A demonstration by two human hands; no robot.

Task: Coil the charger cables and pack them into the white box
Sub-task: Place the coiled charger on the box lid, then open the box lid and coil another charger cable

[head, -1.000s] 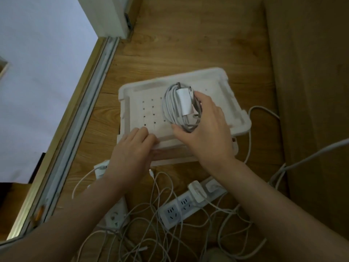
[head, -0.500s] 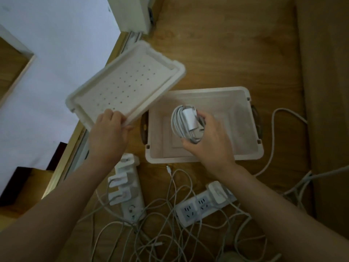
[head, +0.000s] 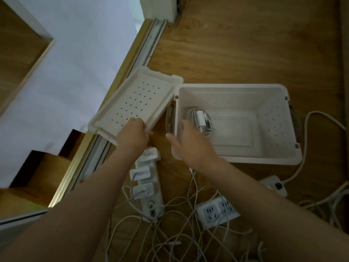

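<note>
The white box (head: pixel 279 159) stands open on the wooden floor. A coiled white charger cable with its adapter (head: pixel 201 120) lies inside, at the box's left end. My right hand (head: pixel 190 144) hovers over the box's near-left corner, fingers relaxed, holding nothing. My left hand (head: pixel 132 137) grips the near edge of the perforated white lid (head: pixel 136 103), which lies to the left of the box beside the door track. Loose white cables (head: pixel 181 224) tangle on the floor below my arms.
A power strip with several plugged adapters (head: pixel 147 184) lies under my left forearm. A second strip (head: pixel 217 211) and a white switch block (head: pixel 273 185) lie right of it. A sliding-door track (head: pixel 105 144) runs along the left, and a brown panel edge (head: pixel 344 53) stands at the right.
My right hand lowered the coiled charger into the box and let go of it. My left hand brought the lid down to the floor left of the box.
</note>
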